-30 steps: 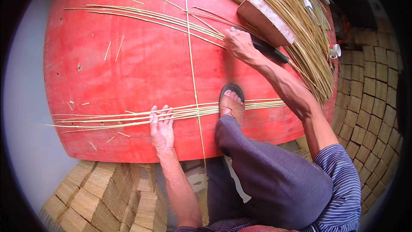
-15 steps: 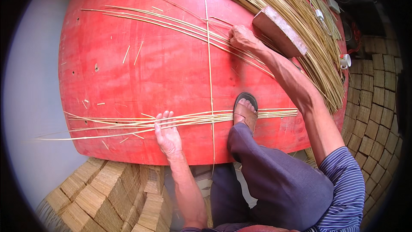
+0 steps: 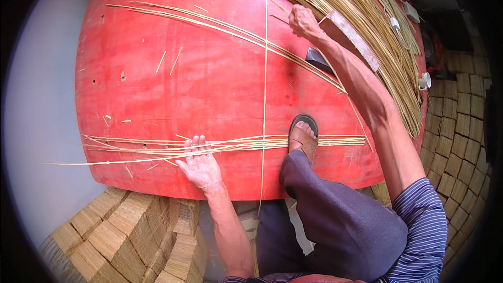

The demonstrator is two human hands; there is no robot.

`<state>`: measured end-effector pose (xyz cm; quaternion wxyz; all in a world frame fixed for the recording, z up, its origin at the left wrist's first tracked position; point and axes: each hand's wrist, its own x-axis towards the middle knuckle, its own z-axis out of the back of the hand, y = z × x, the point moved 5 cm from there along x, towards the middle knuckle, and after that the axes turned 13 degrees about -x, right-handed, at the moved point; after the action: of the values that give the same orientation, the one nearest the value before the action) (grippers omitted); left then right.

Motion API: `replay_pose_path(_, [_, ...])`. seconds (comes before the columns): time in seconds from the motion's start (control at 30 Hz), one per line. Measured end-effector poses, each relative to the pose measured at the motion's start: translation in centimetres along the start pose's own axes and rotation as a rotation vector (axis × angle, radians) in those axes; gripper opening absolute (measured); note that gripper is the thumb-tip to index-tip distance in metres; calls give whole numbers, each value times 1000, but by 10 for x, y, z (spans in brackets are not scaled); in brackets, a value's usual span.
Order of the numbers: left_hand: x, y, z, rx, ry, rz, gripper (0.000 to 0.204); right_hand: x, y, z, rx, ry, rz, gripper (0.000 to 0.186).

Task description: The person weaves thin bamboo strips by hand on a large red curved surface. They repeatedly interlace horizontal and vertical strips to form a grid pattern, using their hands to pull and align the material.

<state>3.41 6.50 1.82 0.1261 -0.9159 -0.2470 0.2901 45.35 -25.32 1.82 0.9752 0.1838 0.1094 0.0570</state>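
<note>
My left hand [image 3: 199, 163] lies palm up with fingers apart, beneath several long bamboo strips [image 3: 236, 144] along the near part of the red board [image 3: 136, 89]. My sandalled foot [image 3: 303, 136] rests on these strips, right of a crossing strip [image 3: 265, 99]. My right hand [image 3: 304, 21] is closed on a thin bamboo strip at the upper right, left of a brick [image 3: 348, 39]. A dark tool [image 3: 317, 57], partly hidden by my forearm, lies below the brick. Further strips [image 3: 209, 21] lie diagonally across the board's upper part.
A large bundle of strips [image 3: 398, 84] covers the board's right side, with a white mug [image 3: 423, 80], a white power adapter [image 3: 411, 12] and cables beside it. Stacked straw-coloured blocks [image 3: 120, 241] stand below the board at left, more [image 3: 456, 141] at right. A pale wall [image 3: 47, 99] is at left.
My right hand has moved upward, away from the diagonal strips, and a thin strip now slants down past my forearm. My left hand has shifted slightly downward relative to the foot, fingers still apart.
</note>
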Motion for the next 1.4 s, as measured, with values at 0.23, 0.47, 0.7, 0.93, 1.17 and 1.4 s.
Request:
replay_pose_path(0.23, [10,11,22,-220,15,100,54,23,38,52,-132,-439,140,14])
replay_pose_path(0.47, [16,9,25,-187,0,192,40,10,53,64,-230,-630,209,11])
replay_pose_path(0.7, [19,7,20,-30,-17,221,45,26,59,94,-145,-636,114,7])
replay_pose_path(0.93, [15,-2,5,-45,78,285,50,-11,110,97,130,-813,615,23])
replay_pose_path(1.17, [14,17,-39,151,234,348,84,-203,213,-23,82,-287,1010,26])
replay_pose_path(1.4, [35,1,-16,219,211,113,42,-233,201,-51,25,168,872,12])
